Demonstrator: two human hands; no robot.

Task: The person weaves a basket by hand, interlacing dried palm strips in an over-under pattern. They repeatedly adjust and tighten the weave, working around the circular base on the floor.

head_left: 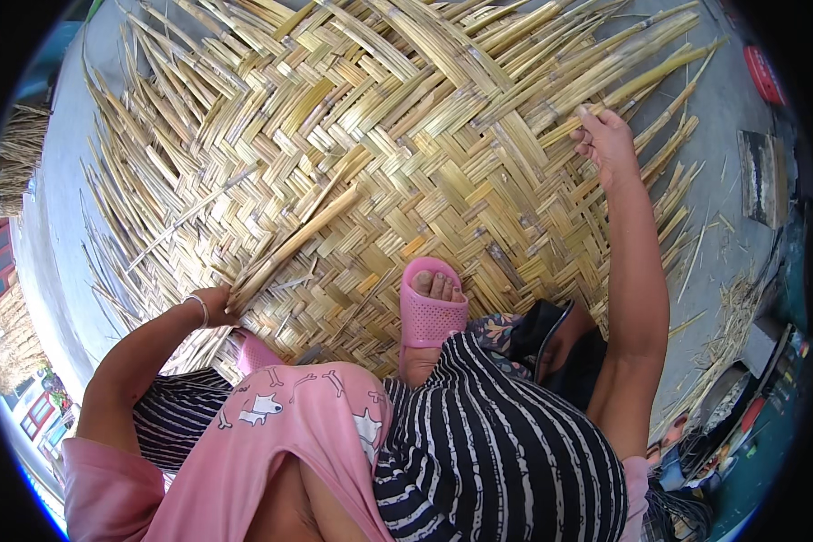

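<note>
A large woven mat (pixel 406 194) of flattened yellow-brown reed strips spreads under me in a herringbone pattern, with loose strip ends fanning out at its edges. At the mat's near left, my left hand (pixel 213 305), a bangle on its wrist, is closed round a small bundle of split reed strips (pixel 303 237) slanting up to the right. On the far right side, my right hand (pixel 605 144) is closed, thumb and fingers pinched at the lower end of a long reed strip (pixel 652 83) reaching past the mat's edge.
My foot in a pink slipper (pixel 434 307) rests on the mat; the other pink slipper (pixel 257 352) shows partly beside my left arm. Grey concrete floor (pixel 709 194) borders the mat. A worn board (pixel 761 179), a red object (pixel 764 74) and straw scraps (pixel 727 334) lie at right.
</note>
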